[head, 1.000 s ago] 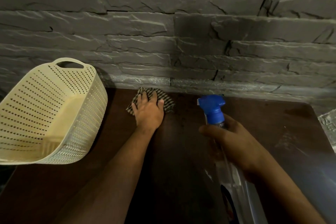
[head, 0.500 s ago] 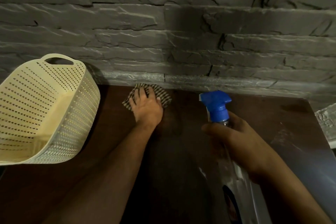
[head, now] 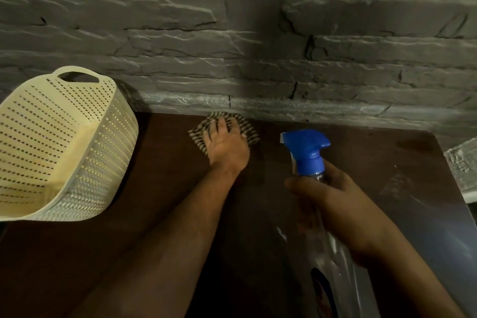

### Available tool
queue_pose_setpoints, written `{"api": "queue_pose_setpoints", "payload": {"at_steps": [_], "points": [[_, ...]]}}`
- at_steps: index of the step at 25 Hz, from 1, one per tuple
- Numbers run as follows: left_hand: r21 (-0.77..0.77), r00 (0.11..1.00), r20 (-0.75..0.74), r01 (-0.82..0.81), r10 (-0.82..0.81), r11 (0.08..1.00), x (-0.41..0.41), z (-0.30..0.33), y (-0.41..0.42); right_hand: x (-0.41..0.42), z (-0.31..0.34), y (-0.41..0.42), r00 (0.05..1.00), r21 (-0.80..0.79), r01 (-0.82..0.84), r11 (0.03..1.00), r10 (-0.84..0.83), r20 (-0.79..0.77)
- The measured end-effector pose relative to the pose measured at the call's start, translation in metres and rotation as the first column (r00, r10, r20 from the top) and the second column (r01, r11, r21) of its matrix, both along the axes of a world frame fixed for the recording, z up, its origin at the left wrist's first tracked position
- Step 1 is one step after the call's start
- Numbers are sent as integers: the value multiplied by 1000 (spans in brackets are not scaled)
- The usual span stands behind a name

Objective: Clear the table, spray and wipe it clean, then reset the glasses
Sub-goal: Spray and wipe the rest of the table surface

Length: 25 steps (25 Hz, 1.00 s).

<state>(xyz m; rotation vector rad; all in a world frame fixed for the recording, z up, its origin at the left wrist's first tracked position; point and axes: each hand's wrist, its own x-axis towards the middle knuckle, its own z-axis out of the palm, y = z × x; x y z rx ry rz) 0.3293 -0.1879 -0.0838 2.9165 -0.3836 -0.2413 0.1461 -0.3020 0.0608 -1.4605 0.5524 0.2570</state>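
1. Your left hand (head: 228,147) lies flat, fingers spread wide, pressing a checked cloth (head: 245,128) onto the dark brown desk (head: 165,188), at the centre of the frame by the desk's far edge.
2. Your right hand (head: 335,204), lower right, is wrapped around a clear spray bottle (head: 307,152) with a blue trigger head, held above the desk.
3. A cream perforated basket (head: 59,142) sits on the left side of the frame.
4. A grey stone wall (head: 232,33) fills the upper frame.
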Motion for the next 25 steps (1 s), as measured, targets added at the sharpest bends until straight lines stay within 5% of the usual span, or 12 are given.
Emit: {"api": "queue_pose_setpoints", "payload": {"at_steps": [3, 9, 14, 19, 21, 23, 25], "points": [[-52, 948, 60, 317, -313, 947, -63, -5, 22, -4, 4, 1, 1000, 15, -28, 999, 29, -7], [-13, 993, 39, 108, -107, 994, 8, -6, 33, -10, 1, -6, 1000, 0, -5, 1000, 5, -4], [-50, 814, 40, 581, -579, 813, -52, -11, 77, -12, 4, -3, 999, 33, -51, 998, 51, -5], [-5, 987, -13, 162, -162, 987, 19, -12, 70, -7, -1, 5, 999, 1, -36, 999, 36, 6], [26, 957, -7, 290, -290, 957, 6, -8, 52, -3, -2, 11, 1000, 11, -17, 1000, 17, 19], [15, 819, 22, 574, -574, 819, -30, -11, 74, -2, -2, 18, 999, 29, -21, 999, 20, 26], [0, 745, 22, 666, -666, 746, -43, -13, 120, -1, -2, 23, 1000, 30, -15, 999, 15, 17]]}}
